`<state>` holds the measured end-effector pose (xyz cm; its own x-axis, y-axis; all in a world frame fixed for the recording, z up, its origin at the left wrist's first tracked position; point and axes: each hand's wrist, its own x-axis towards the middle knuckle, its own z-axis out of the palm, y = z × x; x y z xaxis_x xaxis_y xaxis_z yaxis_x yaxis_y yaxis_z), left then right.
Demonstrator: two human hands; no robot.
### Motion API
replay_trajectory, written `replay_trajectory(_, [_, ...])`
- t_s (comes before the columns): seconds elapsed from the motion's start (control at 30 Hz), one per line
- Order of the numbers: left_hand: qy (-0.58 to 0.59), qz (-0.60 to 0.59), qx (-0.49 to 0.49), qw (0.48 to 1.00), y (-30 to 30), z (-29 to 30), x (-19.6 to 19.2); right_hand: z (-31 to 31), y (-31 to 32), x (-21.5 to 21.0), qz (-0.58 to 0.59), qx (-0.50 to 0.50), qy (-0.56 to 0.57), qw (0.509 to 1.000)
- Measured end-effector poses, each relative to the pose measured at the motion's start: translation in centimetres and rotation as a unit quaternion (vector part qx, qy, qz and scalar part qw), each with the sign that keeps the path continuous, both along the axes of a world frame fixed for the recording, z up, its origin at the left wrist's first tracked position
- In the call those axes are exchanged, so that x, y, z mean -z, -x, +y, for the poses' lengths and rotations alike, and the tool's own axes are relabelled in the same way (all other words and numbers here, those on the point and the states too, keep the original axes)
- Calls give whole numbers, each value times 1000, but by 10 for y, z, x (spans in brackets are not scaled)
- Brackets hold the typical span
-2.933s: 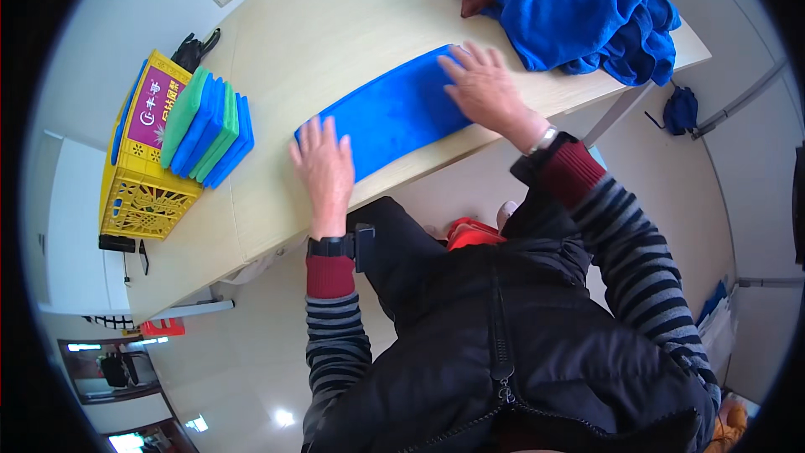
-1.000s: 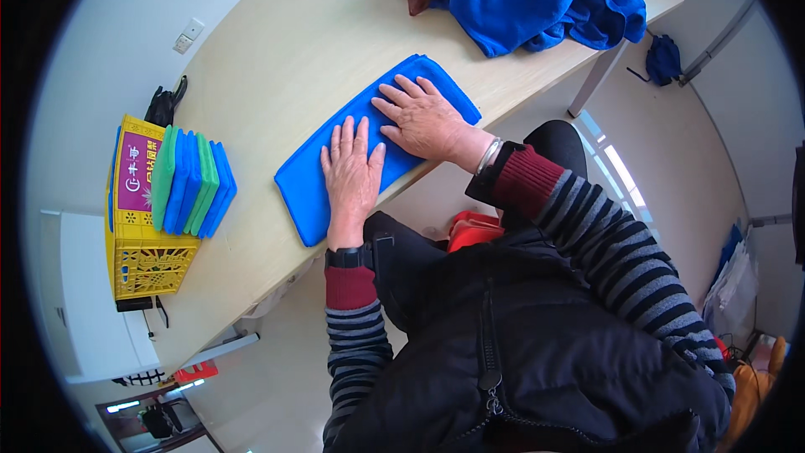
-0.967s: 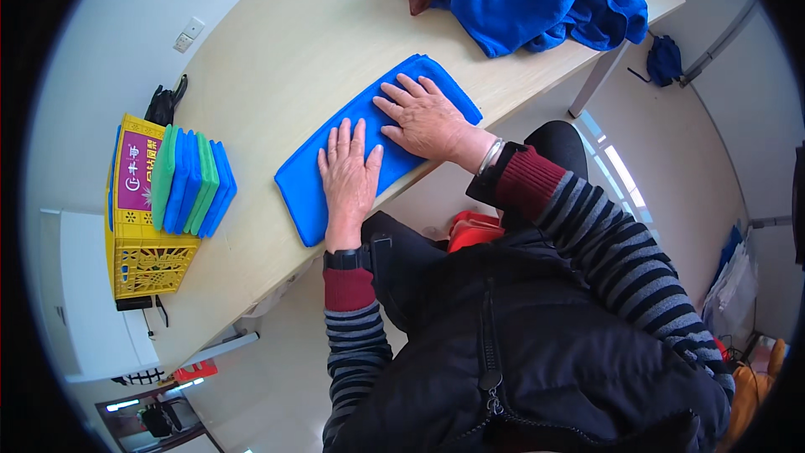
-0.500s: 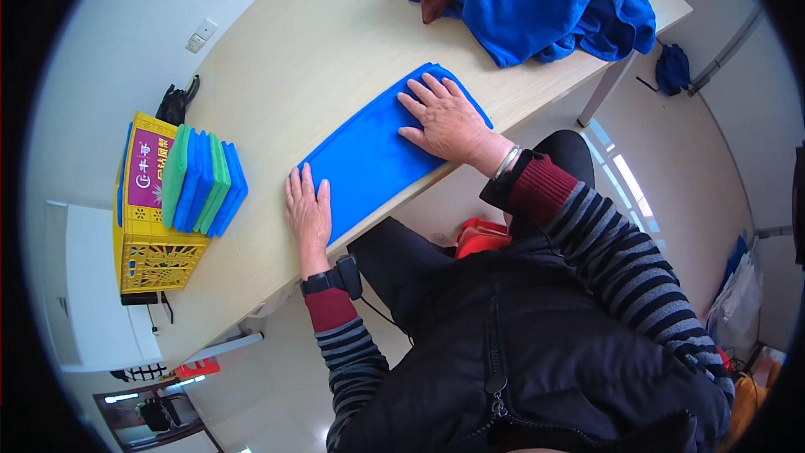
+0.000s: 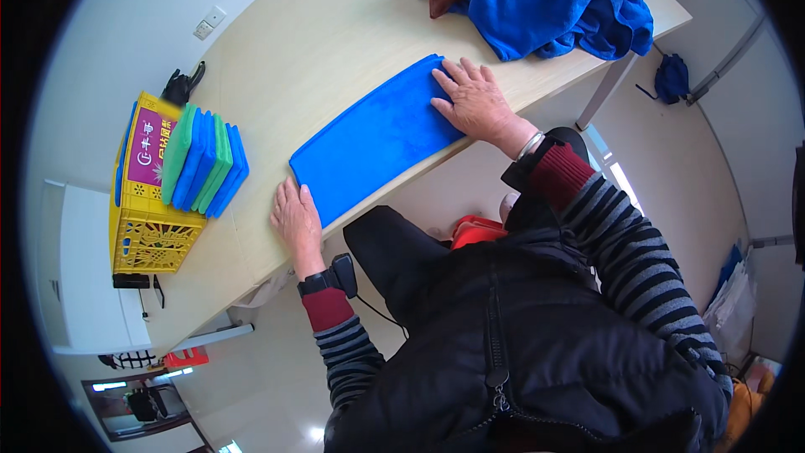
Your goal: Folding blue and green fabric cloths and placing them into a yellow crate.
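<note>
A blue towel point(image 5: 377, 138), folded into a long flat strip, lies slantwise along the table's near edge. Against its left end rests my left hand point(image 5: 297, 214), fingers stretched out and pointing away from me, the fingertips at the towel's corner. My right hand point(image 5: 480, 102) lies on the towel's right end with its fingers spread, covering part of that edge. Neither hand grips anything. Both wrists carry dark bands, and a light-coloured bracelet circles the right one.
A heap of crumpled blue towels point(image 5: 537, 0) fills the far right of the table point(image 5: 277, 75). At left, a yellow plastic crate point(image 5: 155, 239) stands beside several folded green and blue towels point(image 5: 205, 159). Behind it lies a black object point(image 5: 180, 84). Something red point(image 5: 478, 231) is below the table.
My right hand has shifted right, toward the towel's end. My left hand has slid slightly left and down, off the towel's top onto its end edge.
</note>
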<state>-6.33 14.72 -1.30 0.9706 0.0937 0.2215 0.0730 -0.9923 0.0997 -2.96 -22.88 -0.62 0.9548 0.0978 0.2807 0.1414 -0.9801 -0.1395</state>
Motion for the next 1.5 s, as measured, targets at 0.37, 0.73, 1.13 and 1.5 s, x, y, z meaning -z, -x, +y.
replay_trajectory(0.37, [-7, -120, 168, 978, 6, -86, -23, 57, 10, -28, -20, -99, -4, 995])
replay_trajectory(0.73, [-20, -12, -105, 994, -10, -37, -25, 98, -24, -5, -1, -126, -33, 991])
replay_trajectory(1.13, [325, 20, -64, 943, -51, -6, -9, 100, -23, -8, 51, -127, -18, 990])
replay_trajectory(1.5, [731, 152, -12, 665, -38, 4, -36, 98, -21, -13, 63, -133, 3, 989])
